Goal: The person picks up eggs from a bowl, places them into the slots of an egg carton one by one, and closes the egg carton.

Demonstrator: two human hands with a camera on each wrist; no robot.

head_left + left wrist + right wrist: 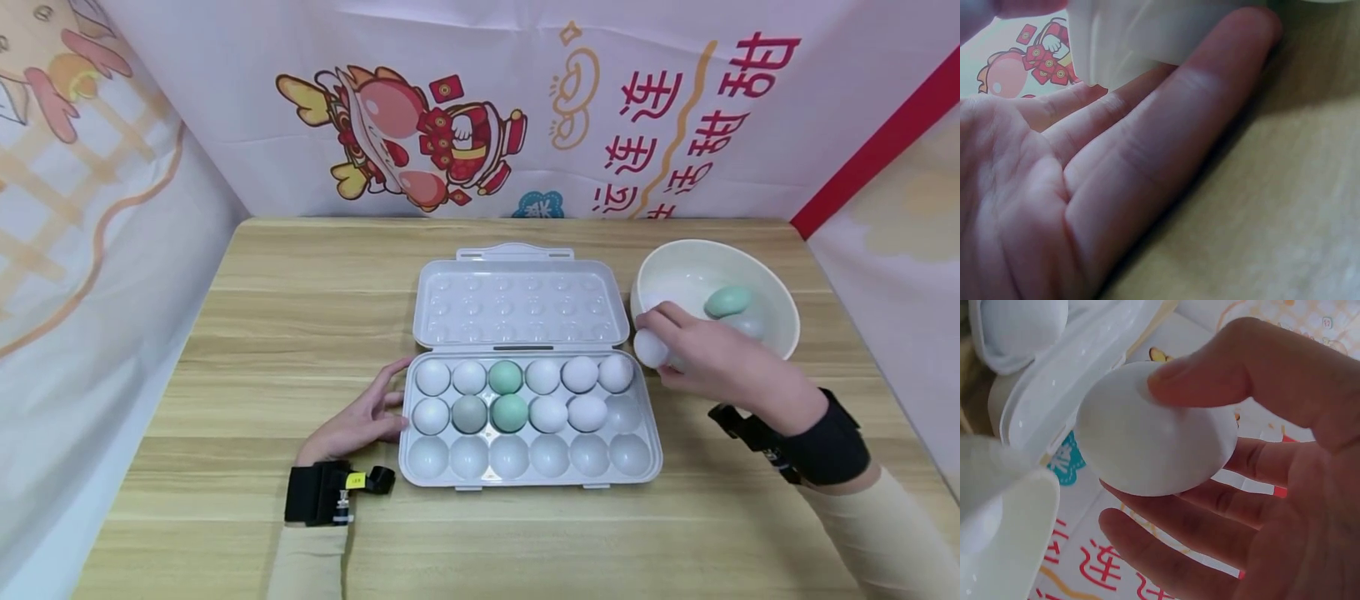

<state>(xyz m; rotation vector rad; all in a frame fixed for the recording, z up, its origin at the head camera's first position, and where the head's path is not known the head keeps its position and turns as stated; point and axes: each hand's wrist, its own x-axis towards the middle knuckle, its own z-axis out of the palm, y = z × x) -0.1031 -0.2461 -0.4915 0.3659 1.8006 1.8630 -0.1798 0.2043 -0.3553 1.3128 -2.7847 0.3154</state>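
A white egg (650,348) is pinched by the right hand (712,354), thumb on one side and curled fingers (1147,550) on the other; in the head view it shows at the fingertips, between carton and bowl. Just left of these fingers lies the open egg carton (532,481), its lid (521,292) folded back, farther from the person. White, green and greyish eggs (508,412) fill the back row and five cups of the middle row. The left hand (360,421), its fingers spread and fairly straight, touches the carton's left side. Behind and right of the right fingers stands the cream bowl (678,260); in it rest a green egg (727,301) and a paler one, partly hidden by the hand. Under everything is the wood-grain tabletop (285,333), and well beyond both hands' fingers hangs a printed cloth (247,167).
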